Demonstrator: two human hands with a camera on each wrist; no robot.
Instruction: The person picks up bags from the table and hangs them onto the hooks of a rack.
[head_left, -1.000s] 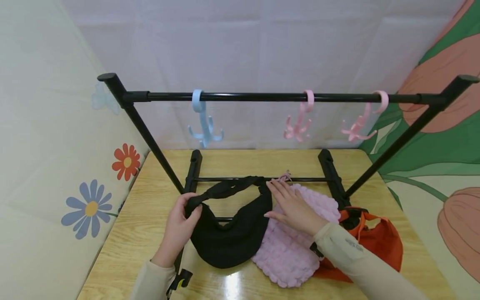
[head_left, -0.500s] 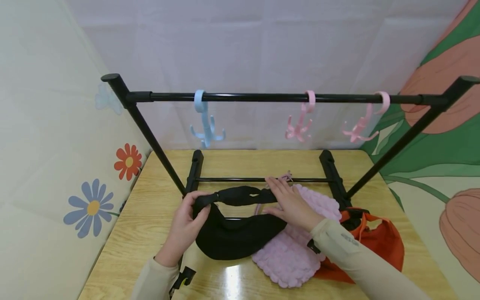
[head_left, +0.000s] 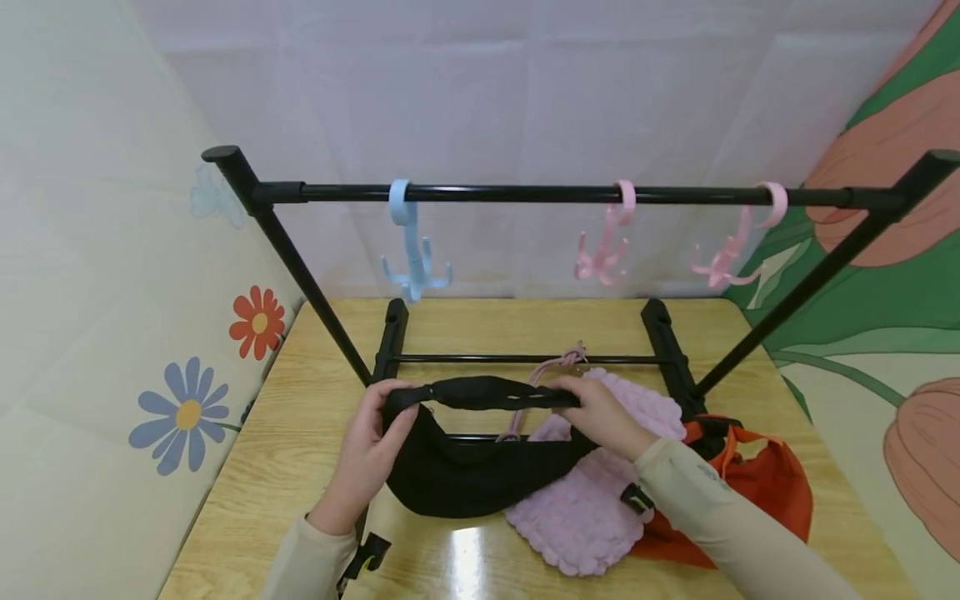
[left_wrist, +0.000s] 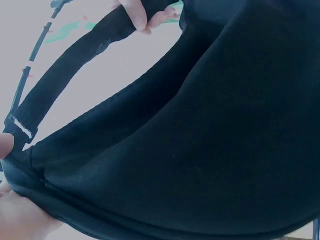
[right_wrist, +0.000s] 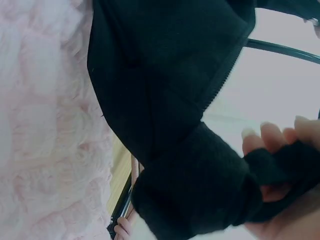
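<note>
A black crescent-shaped shoulder bag [head_left: 480,479] hangs between both hands over the table. My left hand [head_left: 363,454] pinches the left end of its strap, where strap and body meet, with the thumb in front. My right hand [head_left: 600,414] grips the strap's right part, fingers curled round it. The strap [head_left: 480,392] is stretched nearly level above the bag's sagging body. In the right wrist view a knot [right_wrist: 200,185] in the black fabric and a zipper edge show beside the fingers [right_wrist: 272,136]. A fluffy pink bag [head_left: 577,517] lies behind and under the black one's right end.
A black rack stands on the wooden table [head_left: 247,500]. Its top bar [head_left: 510,194] carries a blue hook [head_left: 415,258] at left and two pink hooks [head_left: 602,250] further right. An orange bag [head_left: 772,492] lies at the right, partly under my right sleeve.
My right hand went from lying flat on the bag's right end to gripping the strap. The strap came down and straightened; the bag's body spread to the right. My left hand shifted slightly right.
</note>
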